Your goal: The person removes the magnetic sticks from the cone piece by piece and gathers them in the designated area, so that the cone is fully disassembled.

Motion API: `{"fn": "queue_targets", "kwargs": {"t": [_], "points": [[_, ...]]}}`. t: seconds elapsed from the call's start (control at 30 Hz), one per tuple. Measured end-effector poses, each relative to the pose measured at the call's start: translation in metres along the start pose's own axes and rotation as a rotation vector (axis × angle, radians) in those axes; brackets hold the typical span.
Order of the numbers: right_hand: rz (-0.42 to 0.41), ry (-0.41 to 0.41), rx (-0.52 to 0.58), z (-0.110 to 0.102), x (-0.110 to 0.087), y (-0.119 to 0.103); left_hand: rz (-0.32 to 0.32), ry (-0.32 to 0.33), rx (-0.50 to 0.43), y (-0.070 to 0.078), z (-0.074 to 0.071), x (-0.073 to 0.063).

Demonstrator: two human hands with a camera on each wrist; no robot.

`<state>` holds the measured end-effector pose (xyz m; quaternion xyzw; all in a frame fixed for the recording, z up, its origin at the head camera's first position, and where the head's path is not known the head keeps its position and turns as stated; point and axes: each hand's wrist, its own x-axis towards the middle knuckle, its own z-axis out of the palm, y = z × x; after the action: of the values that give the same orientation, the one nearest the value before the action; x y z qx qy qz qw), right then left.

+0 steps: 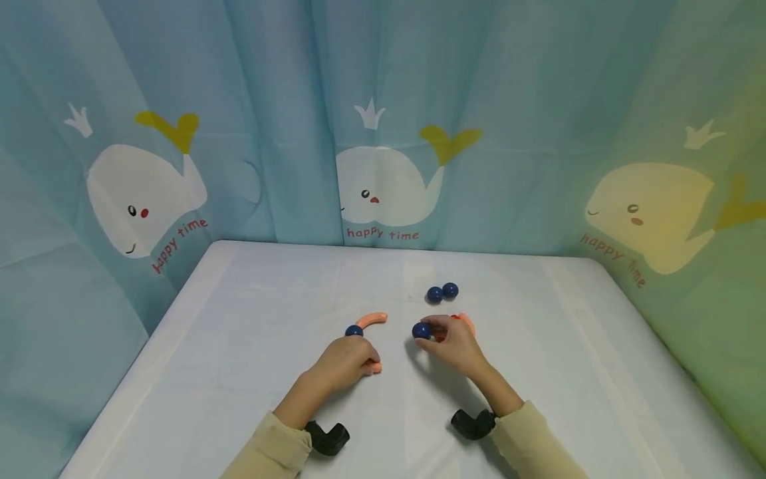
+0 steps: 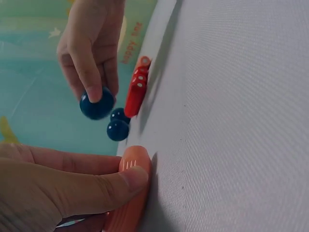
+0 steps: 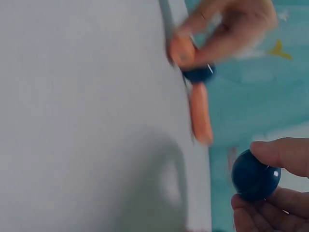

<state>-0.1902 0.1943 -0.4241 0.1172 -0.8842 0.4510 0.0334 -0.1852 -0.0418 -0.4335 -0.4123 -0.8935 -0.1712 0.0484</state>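
My right hand (image 1: 455,346) pinches a glossy dark blue ball (image 3: 255,176) between thumb and fingers, above the white table. My left hand (image 1: 347,362) pinches an orange curved toy piece (image 2: 129,208) that has pale grooves near its end, low over the table. Just beyond the left knuckles is a second blue ball (image 1: 354,330), partly hidden by that hand. An orange curved stick (image 1: 372,319) extends from this ball toward the right. Behind the right hand lies a red piece with white dots (image 2: 137,89), mostly covered in the head view.
Two more blue balls (image 1: 435,295) lie side by side farther back on the white table (image 1: 287,286). An orange curved piece (image 1: 469,323) shows past the right hand. Black wrist devices (image 1: 327,439) sit by both cuffs. A blue whale-print curtain (image 1: 287,133) surrounds the table.
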Motion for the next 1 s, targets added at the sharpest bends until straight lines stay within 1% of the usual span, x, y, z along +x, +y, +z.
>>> {"fn": "queue_targets", "kwargs": {"t": [0.1,0.2,0.33,0.47,0.6,0.7,0.83,1.0], "points": [[0.034,0.059,-0.023,-0.015,0.009,0.01,-0.008,-0.004,-0.012,0.0,0.0,0.0],[0.068,0.096,-0.049,-0.028,0.017,0.02,-0.02,-0.01,-0.013,0.0,0.0,0.0],[0.116,0.105,-0.076,-0.04,0.025,0.028,-0.017,-0.009,-0.01,0.0,0.001,-0.001],[0.166,0.136,-0.105,-0.052,0.034,0.037,-0.008,0.002,-0.016,-0.001,0.001,-0.001],[0.208,0.135,-0.136,-0.061,0.041,0.046,0.0,-0.005,-0.008,0.0,0.0,-0.001],[0.222,0.122,-0.159,-0.066,0.046,0.053,0.01,-0.009,-0.006,0.0,0.001,-0.002],[0.237,0.117,-0.183,-0.07,0.055,0.063,0.022,0.008,-0.017,-0.001,0.001,-0.003],[0.278,0.098,-0.19,-0.071,0.065,0.077,0.031,0.022,-0.035,-0.002,0.001,-0.004]]}}
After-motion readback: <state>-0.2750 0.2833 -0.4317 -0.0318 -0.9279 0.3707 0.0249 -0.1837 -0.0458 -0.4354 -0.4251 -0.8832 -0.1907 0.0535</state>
